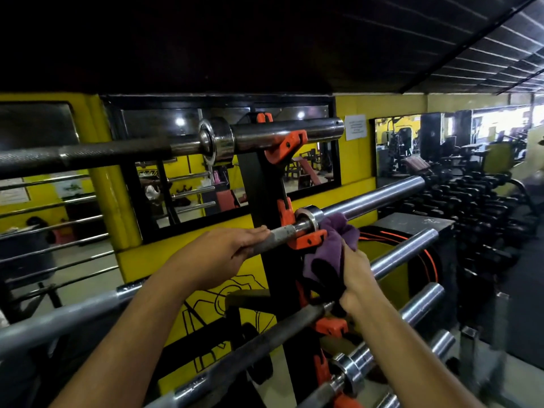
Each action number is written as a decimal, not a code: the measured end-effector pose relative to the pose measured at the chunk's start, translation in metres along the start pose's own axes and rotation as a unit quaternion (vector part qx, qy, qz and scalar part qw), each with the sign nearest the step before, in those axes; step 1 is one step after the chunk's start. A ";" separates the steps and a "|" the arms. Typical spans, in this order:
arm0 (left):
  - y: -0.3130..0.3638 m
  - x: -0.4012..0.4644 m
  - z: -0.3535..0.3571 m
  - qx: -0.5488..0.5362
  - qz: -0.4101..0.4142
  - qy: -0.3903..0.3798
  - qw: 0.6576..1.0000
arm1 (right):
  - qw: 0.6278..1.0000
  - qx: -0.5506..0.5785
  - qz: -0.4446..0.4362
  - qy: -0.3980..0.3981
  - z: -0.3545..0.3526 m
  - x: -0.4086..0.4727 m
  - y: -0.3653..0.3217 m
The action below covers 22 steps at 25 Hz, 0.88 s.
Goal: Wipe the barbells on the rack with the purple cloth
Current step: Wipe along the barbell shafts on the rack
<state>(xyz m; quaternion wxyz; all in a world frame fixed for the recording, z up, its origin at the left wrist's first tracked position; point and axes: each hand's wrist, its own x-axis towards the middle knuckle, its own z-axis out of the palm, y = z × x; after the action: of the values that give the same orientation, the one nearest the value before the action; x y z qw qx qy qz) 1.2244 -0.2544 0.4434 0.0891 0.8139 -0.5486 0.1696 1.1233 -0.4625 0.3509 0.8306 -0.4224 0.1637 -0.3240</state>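
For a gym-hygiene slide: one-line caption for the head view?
Left hand steadies a racked barbell while the right hand holds the purple cloth against its collar.

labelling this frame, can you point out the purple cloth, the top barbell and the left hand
purple cloth point(331, 248): head view, on its bunched middle fold.
top barbell point(282, 134): head view, on the shiny sleeve right of the collar.
left hand point(232, 248): head view, on the back of the hand.
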 end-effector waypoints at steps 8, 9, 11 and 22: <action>0.001 -0.003 0.000 0.000 0.008 0.008 1.000 | 0.956 -0.191 -0.216 0.051 -0.013 -0.040 -0.050; 0.002 -0.003 -0.001 -0.005 0.008 0.010 1.000 | 0.917 -0.262 -0.296 0.044 -0.006 -0.042 -0.064; 0.006 -0.005 -0.003 -0.009 0.006 0.010 1.000 | 0.797 -0.461 -0.388 -0.044 0.022 -0.044 -0.079; 0.009 -0.006 -0.004 0.011 -0.007 0.008 1.000 | 0.466 -0.807 -0.338 -0.133 0.073 -0.030 -0.086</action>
<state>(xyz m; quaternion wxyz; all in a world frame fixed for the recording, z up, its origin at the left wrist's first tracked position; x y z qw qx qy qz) 1.2134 -0.2509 0.4446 0.0852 0.8174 -0.5402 0.1813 1.1069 -0.4361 0.4635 -0.0410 -0.9653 0.0845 -0.2436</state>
